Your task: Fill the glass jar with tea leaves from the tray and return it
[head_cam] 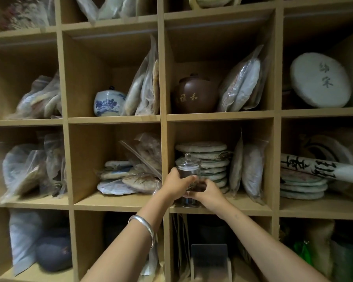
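Observation:
A small clear glass jar (188,169) with a knobbed glass lid stands at the front left of a wooden shelf compartment (238,207). Dark tea leaves show through its lower part. My left hand (176,184) wraps the jar from the left, and my right hand (207,193) holds it from the right and below. The jar's base appears to rest on the shelf board, close to the front edge. A silver bangle (145,225) circles my left wrist. No tray is in view.
A stack of round tea cakes (210,159) sits right behind the jar, with bagged cakes (253,169) leaning beside it. A wooden divider (164,151) stands just left of the jar. Neighbouring compartments hold a brown clay pot (196,94), a blue-and-white jar (108,102) and more bagged cakes.

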Motion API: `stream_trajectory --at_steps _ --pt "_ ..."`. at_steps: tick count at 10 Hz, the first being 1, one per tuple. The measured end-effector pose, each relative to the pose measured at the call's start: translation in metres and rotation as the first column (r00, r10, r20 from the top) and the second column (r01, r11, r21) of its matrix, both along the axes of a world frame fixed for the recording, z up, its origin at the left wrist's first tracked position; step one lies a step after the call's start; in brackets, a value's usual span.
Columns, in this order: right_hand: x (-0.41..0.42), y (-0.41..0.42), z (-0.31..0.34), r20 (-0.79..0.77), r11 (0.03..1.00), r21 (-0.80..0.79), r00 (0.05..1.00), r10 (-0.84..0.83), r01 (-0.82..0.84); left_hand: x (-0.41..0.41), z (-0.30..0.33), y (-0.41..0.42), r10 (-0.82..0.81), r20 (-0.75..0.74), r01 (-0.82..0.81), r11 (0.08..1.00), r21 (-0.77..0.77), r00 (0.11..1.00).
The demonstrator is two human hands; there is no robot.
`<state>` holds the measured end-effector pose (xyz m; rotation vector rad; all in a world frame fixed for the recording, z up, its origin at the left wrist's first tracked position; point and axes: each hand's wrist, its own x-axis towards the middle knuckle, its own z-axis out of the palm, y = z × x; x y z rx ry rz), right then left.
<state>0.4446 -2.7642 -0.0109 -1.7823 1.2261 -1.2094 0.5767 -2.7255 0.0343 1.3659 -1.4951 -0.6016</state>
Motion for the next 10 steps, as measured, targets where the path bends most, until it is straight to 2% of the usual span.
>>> stream_trajectory --at_steps 2,3,4,6,8,9,10 --pt "0.002 0.005 -0.003 -0.116 0.982 -0.152 0.984 -0.133 0.114 -0.005 -0.017 0.009 0.047 -0.018 -0.047 0.999 -0.016 0.999" --pt "0.005 0.007 -0.005 -0.187 0.948 -0.238 0.948 -0.260 0.213 -0.002 -0.033 0.011 0.030 0.038 -0.027 0.998 -0.062 0.999" --pt "0.009 0.007 -0.004 -0.209 0.951 -0.220 0.942 -0.262 0.216 0.001 -0.041 0.018 0.022 0.068 -0.018 0.998 -0.053 0.997" --pt "0.013 0.013 0.000 -0.242 0.946 -0.233 0.928 -0.282 0.226 0.012 -0.042 0.017 -0.007 -0.014 0.007 1.000 -0.006 1.000" --pt "0.003 0.028 -0.008 -0.325 0.956 -0.255 0.918 -0.225 0.144 0.019 -0.031 0.021 -0.073 -0.148 0.082 0.995 0.056 0.986" --pt "-0.014 0.044 -0.021 -0.350 0.934 -0.328 0.901 -0.259 0.141 0.022 -0.037 0.026 -0.067 -0.059 0.067 0.998 0.010 0.996" --pt "-0.030 0.064 -0.027 -0.427 0.916 -0.394 0.867 -0.257 0.078 0.021 -0.039 0.045 -0.038 0.117 0.040 0.999 -0.020 0.992"
